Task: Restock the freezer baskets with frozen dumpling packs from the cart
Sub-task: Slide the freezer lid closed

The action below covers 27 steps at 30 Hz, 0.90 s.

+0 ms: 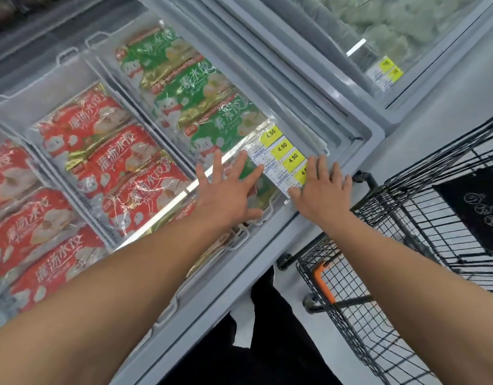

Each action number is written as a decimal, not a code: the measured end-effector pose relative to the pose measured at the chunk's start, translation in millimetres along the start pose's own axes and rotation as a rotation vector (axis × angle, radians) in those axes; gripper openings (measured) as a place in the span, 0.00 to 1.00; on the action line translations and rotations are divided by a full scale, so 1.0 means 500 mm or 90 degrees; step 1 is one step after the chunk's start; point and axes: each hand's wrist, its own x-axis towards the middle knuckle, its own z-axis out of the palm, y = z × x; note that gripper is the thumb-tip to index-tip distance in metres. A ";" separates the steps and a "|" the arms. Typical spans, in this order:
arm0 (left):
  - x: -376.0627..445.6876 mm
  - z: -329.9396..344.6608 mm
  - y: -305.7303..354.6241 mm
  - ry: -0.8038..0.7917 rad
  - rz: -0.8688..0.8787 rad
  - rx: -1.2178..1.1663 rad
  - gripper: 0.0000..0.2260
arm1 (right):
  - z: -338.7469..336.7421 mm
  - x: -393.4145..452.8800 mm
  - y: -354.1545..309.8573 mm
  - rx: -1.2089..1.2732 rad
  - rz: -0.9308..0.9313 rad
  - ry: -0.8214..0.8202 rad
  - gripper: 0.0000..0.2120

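Head view: both hands lie flat on the glass lid of a chest freezer, fingers straight and spread, gripping nothing. The left hand presses the glass with its fingertips reaching the lower edge of the green dumpling packs, which lie under the lid in an overlapping row running up and away from those fingers. The right hand rests just to the right of the left one, its fingers at the freezer's corner frame; between the two hands' fingertips sits a strip of yellow 4.50 price tags on white labels. To the left of the left hand's fingers, red dumpling packs fill the neighbouring baskets below the glass. Right of the right hand's fingers stands a black wire shopping cart with an orange part near its lower frame; no packs are visible in the part of it that shows.
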 end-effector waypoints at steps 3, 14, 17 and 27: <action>0.029 -0.019 0.025 -0.013 -0.005 0.017 0.45 | -0.015 0.025 0.028 -0.011 -0.014 -0.012 0.40; 0.162 -0.076 0.122 -0.009 -0.019 0.021 0.46 | -0.089 0.150 0.129 -0.135 -0.051 0.022 0.41; 0.189 -0.088 0.142 0.001 -0.022 0.024 0.46 | -0.098 0.181 0.151 -0.152 -0.058 0.028 0.41; 0.194 -0.098 0.172 0.021 -0.045 0.001 0.46 | -0.096 0.195 0.164 -0.093 -0.066 0.035 0.43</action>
